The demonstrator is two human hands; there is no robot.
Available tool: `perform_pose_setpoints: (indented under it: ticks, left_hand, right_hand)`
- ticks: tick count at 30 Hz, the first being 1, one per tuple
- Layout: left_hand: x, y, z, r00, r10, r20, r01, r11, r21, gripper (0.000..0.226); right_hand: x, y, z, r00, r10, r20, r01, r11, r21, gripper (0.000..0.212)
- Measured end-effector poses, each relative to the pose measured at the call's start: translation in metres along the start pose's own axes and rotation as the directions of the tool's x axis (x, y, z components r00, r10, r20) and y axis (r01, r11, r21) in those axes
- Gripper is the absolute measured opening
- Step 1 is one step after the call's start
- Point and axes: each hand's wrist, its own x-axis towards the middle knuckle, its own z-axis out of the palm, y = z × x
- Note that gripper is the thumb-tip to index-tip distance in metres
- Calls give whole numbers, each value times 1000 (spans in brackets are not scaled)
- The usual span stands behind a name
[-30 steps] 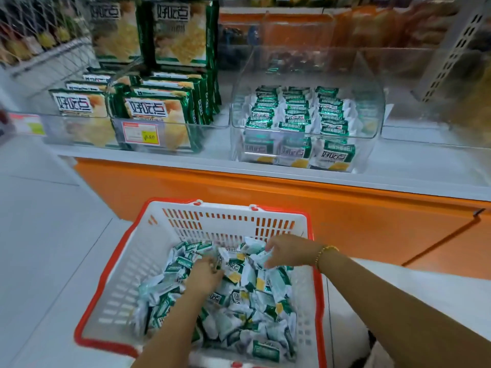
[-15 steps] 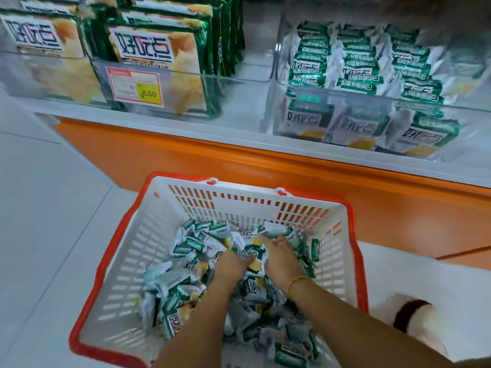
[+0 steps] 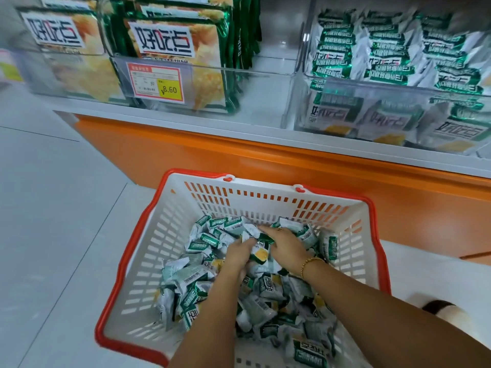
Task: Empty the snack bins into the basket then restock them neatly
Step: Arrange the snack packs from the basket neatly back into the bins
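Note:
A white basket with a red rim [image 3: 148, 251] stands on the floor, holding a heap of small green-and-white snack packets [image 3: 196, 282]. Both hands are down in the heap near its far side. My left hand [image 3: 239, 254] and my right hand [image 3: 285, 244] close in from either side on a few packets [image 3: 259, 252] between them, fingers curled around them. On the shelf above, a clear bin [image 3: 300, 83] at the right holds rows of the same packets [image 3: 382, 62].
Clear bins at the left hold large green snack bags [image 3: 175, 49] behind a price tag [image 3: 156, 82] reading 8.60. An orange shelf base [image 3: 239, 160] runs behind the basket. Pale floor tiles [image 3: 53, 208] lie to the left.
My hands moved together toward the far side of the heap and gathered packets between them. The view dropped and moved closer to the shelf and basket.

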Motion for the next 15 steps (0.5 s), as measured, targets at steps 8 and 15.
perform_pose_setpoints:
  ticks: [8, 15]
  left_hand:
    - [-33, 23, -17, 974, 63, 217, -72, 997, 36, 68]
    - [-110, 75, -24, 894, 198, 403, -284, 945, 163, 53]
  right_hand:
    - [-23, -26, -44, 965, -141, -222, 180, 969, 168, 31]
    - [-60, -44, -135, 984, -179, -9, 174, 938, 299, 52]
